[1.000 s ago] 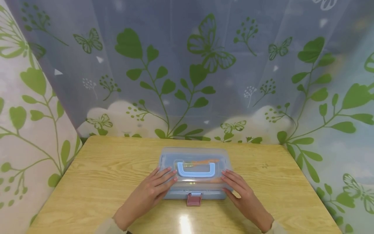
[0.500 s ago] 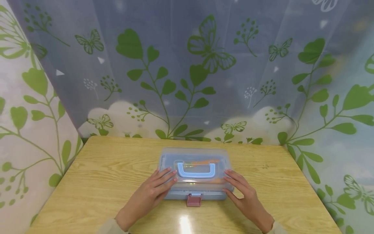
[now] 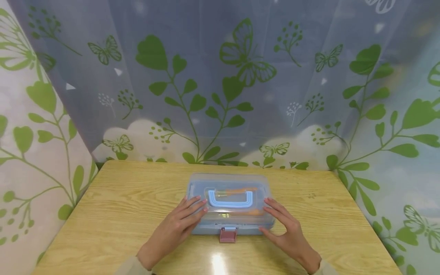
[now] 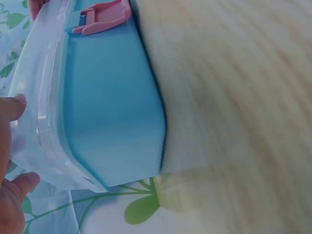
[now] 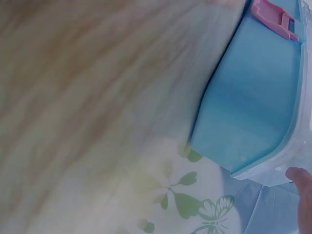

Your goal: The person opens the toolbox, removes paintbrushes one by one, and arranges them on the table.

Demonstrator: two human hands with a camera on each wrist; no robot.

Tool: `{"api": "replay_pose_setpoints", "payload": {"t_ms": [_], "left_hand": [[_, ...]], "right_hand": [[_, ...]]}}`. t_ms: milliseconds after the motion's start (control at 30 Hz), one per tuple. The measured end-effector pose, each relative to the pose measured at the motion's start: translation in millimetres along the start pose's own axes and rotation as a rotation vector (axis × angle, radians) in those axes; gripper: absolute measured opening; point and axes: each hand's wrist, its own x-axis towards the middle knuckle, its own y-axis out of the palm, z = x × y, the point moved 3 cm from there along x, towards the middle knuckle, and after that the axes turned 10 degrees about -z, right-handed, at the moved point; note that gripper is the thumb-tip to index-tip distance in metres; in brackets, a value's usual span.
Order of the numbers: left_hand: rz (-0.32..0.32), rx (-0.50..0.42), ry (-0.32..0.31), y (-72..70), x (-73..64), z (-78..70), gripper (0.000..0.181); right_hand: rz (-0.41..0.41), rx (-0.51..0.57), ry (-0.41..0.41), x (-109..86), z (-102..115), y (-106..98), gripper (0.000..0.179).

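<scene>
A blue storage box with a clear lid stands mid-table in the head view. The lid rests down on the base. Through it show orange-handled tools and a blue carry handle lies flat on top. At the front a pink latch hangs flipped outward. My left hand rests its extended fingers on the lid's left end; in the left wrist view its thumb is at the lid's side. My right hand touches the lid's right end with its fingertips, the thumb at the front right corner.
The box stands on a wood-grain table. Behind it hangs a blue-grey curtain printed with green leaves and butterflies, with similar printed cloth on both sides. Light glares on the tabletop near the front.
My right hand has shifted slightly, its fingertips a little to the right and its thumb lower at the front corner. The left hand and the box stay almost the same.
</scene>
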Motion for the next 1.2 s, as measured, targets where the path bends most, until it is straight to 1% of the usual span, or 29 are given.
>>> {"api": "replay_pose_setpoints", "payload": {"t_ms": [100, 233, 400, 667, 767, 933, 1200], "left_hand": [[-0.01, -0.017, -0.016, -0.7, 2.8, 2.0, 0.033], [-0.017, -0.03, -0.023, -2.7, 8.0, 5.1, 0.032], [-0.016, -0.04, -0.032, -4.6, 12.9, 7.5, 0.035], [-0.017, -0.061, -0.052, -5.6, 14.1, 10.3, 0.038], [-0.013, -0.065, -0.065, -6.2, 15.3, 13.0, 0.037], [-0.008, -0.056, -0.074, -7.5, 16.9, 16.0, 0.039], [-0.003, -0.043, -0.044, -7.6, 18.9, 16.4, 0.041]], "right_hand": [[0.005, 0.001, 0.007, 1.7, 0, 0, 0.06], [0.003, -0.006, 0.018, 4.7, -1, -1, 0.064], [-0.011, -0.007, 0.013, 7.6, -3, -3, 0.063], [-0.005, -0.027, -0.025, 9.3, -6, -5, 0.061], [-0.008, -0.025, -0.051, 12.1, -6, -4, 0.059], [0.018, -0.021, -0.123, 18.6, -5, -4, 0.057], [0.081, -0.062, -0.241, 29.1, -2, -10, 0.057]]}}
